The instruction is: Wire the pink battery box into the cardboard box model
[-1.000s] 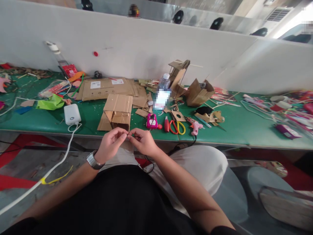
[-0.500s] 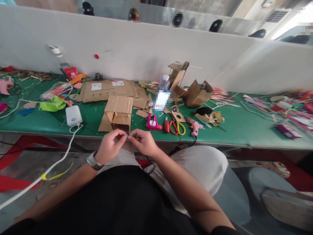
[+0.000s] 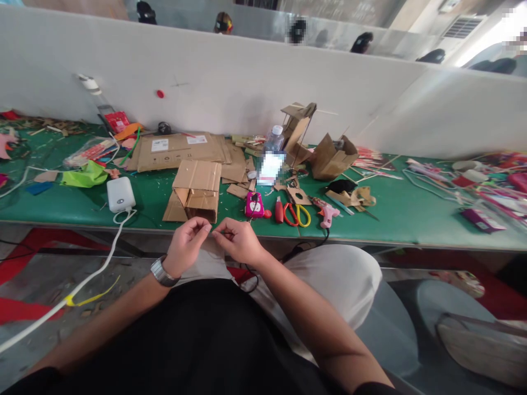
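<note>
My left hand [image 3: 187, 244] and my right hand [image 3: 239, 240] are held close together over my lap, just in front of the table edge. Both are pinched on a thin dark wire [image 3: 217, 232] that spans between their fingertips. A black cable [image 3: 249, 280] hangs below my right hand. My left wrist wears a metal watch [image 3: 161, 272]. Right behind my hands on the green table [image 3: 395, 216] stands a small cardboard box [image 3: 197, 189], with a pink device [image 3: 254, 204] beside it.
On the table lie a red cutter [image 3: 280, 209], yellow-and-red scissors [image 3: 298, 214], a pink glue gun [image 3: 326, 210], flat cardboard sheets [image 3: 177, 149], a water bottle [image 3: 274, 141], a white charger [image 3: 120, 193] with its cable, and paper scraps. A white partition [image 3: 230, 82] backs the table.
My hands have drifted slightly apart, with the fingertips still pinching the wire. The view has shifted a little; nothing on the table has moved.
</note>
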The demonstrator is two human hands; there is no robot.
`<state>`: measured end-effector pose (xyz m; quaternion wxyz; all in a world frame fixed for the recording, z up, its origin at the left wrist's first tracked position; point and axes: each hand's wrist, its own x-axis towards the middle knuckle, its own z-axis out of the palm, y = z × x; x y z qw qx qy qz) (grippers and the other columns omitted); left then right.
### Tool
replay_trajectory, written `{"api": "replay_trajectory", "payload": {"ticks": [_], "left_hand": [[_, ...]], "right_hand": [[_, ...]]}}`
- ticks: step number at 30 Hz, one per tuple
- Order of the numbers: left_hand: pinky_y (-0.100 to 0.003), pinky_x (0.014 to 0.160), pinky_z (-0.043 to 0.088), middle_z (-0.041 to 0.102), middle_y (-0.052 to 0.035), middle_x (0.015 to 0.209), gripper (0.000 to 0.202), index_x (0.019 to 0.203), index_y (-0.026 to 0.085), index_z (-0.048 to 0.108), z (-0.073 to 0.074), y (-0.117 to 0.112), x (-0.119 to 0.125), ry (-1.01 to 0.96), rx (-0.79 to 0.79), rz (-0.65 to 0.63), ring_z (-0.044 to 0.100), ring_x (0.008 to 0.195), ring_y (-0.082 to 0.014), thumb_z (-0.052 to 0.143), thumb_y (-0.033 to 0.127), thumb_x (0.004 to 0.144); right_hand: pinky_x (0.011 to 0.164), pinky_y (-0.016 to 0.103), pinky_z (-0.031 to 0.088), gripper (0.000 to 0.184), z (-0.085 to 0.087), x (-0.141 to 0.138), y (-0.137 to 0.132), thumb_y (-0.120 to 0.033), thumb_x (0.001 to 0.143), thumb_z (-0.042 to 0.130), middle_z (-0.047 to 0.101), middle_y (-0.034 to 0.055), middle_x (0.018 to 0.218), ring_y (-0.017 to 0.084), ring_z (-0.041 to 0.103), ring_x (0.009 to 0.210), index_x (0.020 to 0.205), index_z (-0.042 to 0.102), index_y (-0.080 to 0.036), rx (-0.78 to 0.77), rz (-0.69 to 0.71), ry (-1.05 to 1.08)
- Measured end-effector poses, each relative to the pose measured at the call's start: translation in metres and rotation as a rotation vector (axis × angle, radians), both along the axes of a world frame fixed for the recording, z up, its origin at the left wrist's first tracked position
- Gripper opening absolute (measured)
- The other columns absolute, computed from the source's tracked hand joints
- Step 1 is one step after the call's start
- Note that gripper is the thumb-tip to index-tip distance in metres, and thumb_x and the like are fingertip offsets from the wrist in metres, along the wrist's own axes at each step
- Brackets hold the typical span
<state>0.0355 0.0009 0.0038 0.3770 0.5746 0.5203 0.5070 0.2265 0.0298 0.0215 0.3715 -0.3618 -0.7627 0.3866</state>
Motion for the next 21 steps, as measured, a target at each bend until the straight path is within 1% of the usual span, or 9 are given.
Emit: {"api": "replay_trajectory", "payload": {"ticks": [2, 4, 6, 8, 13, 14, 18, 21], "left_hand": [[-0.026, 0.066, 0.046, 0.065, -0.0017, 0.080, 0.028, 0.094, 0.019, 0.070, -0.006, 0.002, 0.001, -0.051, -0.045, -0.004, 0.058, 0.073, -0.0155, 0.070, 0.047, 0.096], [-0.026, 0.067, 0.046, 0.063, -0.0010, 0.077, 0.030, 0.094, 0.019, 0.069, -0.011, 0.006, 0.002, -0.145, -0.088, 0.000, 0.058, 0.073, -0.0152, 0.070, 0.049, 0.096], [-0.025, 0.068, 0.045, 0.059, 0.0009, 0.073, 0.033, 0.092, 0.019, 0.067, -0.013, 0.010, 0.001, -0.271, -0.128, 0.014, 0.055, 0.070, -0.0140, 0.070, 0.052, 0.095], [-0.025, 0.069, 0.045, 0.057, 0.0017, 0.071, 0.035, 0.090, 0.019, 0.066, -0.013, 0.013, -0.002, -0.331, -0.149, 0.010, 0.053, 0.069, -0.0130, 0.072, 0.053, 0.094], [-0.027, 0.075, 0.047, 0.066, -0.0021, 0.081, 0.042, 0.100, 0.017, 0.073, -0.004, 0.009, -0.006, -0.224, -0.167, -0.134, 0.058, 0.079, -0.0156, 0.075, 0.059, 0.090], [-0.027, 0.075, 0.047, 0.067, -0.0025, 0.082, 0.043, 0.100, 0.017, 0.074, -0.003, 0.007, -0.005, -0.207, -0.168, -0.152, 0.059, 0.079, -0.0161, 0.075, 0.060, 0.090], [-0.027, 0.073, 0.045, 0.064, -0.0015, 0.075, 0.040, 0.085, 0.017, 0.073, -0.001, 0.003, -0.003, -0.166, -0.160, -0.120, 0.057, 0.076, -0.0157, 0.077, 0.057, 0.088], [-0.027, 0.072, 0.044, 0.063, -0.0014, 0.073, 0.037, 0.083, 0.017, 0.073, -0.004, 0.004, -0.003, -0.239, -0.175, -0.090, 0.056, 0.075, -0.0153, 0.080, 0.053, 0.085]], "right_hand": [[0.057, 0.024, 0.033, 0.024, 0.000, 0.000, 0.000, -0.039, 0.096, 0.066, 0.057, -0.0038, 0.064, 0.010, 0.044, 0.057, 0.087, 0.071, -0.018, 0.001, -0.003, -0.006], [0.057, 0.023, 0.033, 0.024, -0.001, 0.001, 0.000, -0.039, 0.096, 0.067, 0.058, -0.0035, 0.065, 0.010, 0.046, 0.057, 0.086, 0.071, -0.018, 0.001, -0.004, -0.008], [0.056, 0.023, 0.033, 0.023, -0.002, 0.002, -0.001, -0.038, 0.096, 0.067, 0.057, -0.0043, 0.063, 0.010, 0.045, 0.056, 0.086, 0.070, -0.018, -0.001, -0.007, -0.004], [0.056, 0.023, 0.032, 0.023, -0.002, 0.002, -0.001, -0.038, 0.096, 0.066, 0.053, -0.0058, 0.060, 0.009, 0.042, 0.054, 0.087, 0.070, -0.018, -0.001, -0.018, 0.005], [0.054, 0.024, 0.030, 0.025, -0.002, 0.003, 0.000, -0.041, 0.099, 0.064, 0.050, -0.0066, 0.060, 0.009, 0.038, 0.052, 0.094, 0.073, -0.018, 0.006, -0.052, 0.015], [0.054, 0.024, 0.030, 0.025, -0.002, 0.002, 0.001, -0.041, 0.099, 0.064, 0.050, -0.0066, 0.060, 0.009, 0.038, 0.052, 0.095, 0.074, -0.018, 0.009, -0.055, 0.013], [0.054, 0.024, 0.031, 0.024, -0.002, 0.002, 0.001, -0.039, 0.099, 0.065, 0.048, -0.0070, 0.057, 0.010, 0.039, 0.051, 0.102, 0.077, -0.018, 0.023, -0.064, 0.004], [0.055, 0.025, 0.033, 0.026, -0.003, 0.002, 0.001, -0.038, 0.099, 0.066, 0.052, -0.0060, 0.057, 0.010, 0.041, 0.052, 0.109, 0.081, -0.018, 0.034, -0.062, -0.004]]}}
